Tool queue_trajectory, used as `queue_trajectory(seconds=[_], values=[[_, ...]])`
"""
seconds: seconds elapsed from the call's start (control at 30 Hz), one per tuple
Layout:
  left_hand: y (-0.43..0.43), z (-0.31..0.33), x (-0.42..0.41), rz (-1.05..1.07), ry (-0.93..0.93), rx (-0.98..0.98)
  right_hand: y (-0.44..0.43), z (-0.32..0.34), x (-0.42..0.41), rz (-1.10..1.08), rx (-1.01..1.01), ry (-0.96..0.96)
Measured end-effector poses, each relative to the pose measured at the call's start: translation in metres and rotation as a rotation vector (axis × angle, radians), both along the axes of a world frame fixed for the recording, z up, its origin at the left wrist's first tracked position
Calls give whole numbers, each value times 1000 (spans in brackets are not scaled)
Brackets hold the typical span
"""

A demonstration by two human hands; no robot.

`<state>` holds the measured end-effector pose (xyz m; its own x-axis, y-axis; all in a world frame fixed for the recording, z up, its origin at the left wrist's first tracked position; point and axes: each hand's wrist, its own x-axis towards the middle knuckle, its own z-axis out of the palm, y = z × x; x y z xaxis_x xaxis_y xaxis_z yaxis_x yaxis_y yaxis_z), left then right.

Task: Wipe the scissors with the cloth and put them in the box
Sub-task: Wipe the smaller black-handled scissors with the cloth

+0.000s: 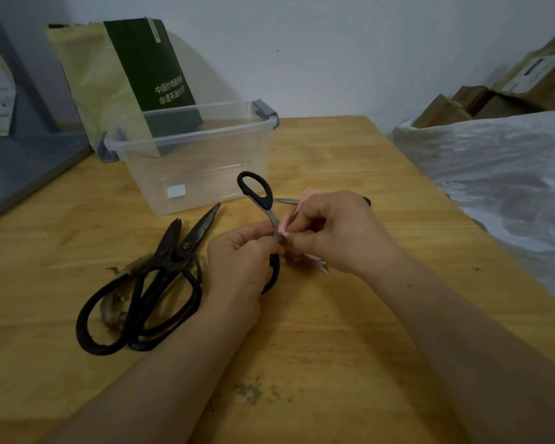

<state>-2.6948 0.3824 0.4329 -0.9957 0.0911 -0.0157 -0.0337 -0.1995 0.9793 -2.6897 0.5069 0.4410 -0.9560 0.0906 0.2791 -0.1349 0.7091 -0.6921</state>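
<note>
A person's left hand point(241, 254) grips the lower handle of black-handled scissors point(270, 216) above a wooden tabletop point(334, 315), fingers curled round it, while the right hand point(340, 232) pinches a pink cloth point(282, 227) against the blade. The clear plastic box point(193, 174) stands just behind the hands. Two dark old scissors point(170, 251) lie on the tabletop to their left.

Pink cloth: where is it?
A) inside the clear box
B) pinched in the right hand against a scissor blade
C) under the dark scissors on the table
B: the right hand pinches the pink cloth round a blade of the black-handled scissors that the left hand holds.
</note>
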Motion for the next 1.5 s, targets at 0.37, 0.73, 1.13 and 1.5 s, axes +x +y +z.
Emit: queue_trajectory(seconds=[0.37, 0.73, 1.13, 1.5], values=[[2, -2, -2, -37, -12, -35, 0, 0, -2, -87, 54, 118], [-5, -13, -19, -110, -158, -154, 4, -1, -4, 197, 219, 160], [-1, -5, -10, 18, -135, -21, 13, 1, -1, -82, 107, 163], [0, -7, -11, 26, -131, -19, 11, 1, 1, -127, 64, 107]])
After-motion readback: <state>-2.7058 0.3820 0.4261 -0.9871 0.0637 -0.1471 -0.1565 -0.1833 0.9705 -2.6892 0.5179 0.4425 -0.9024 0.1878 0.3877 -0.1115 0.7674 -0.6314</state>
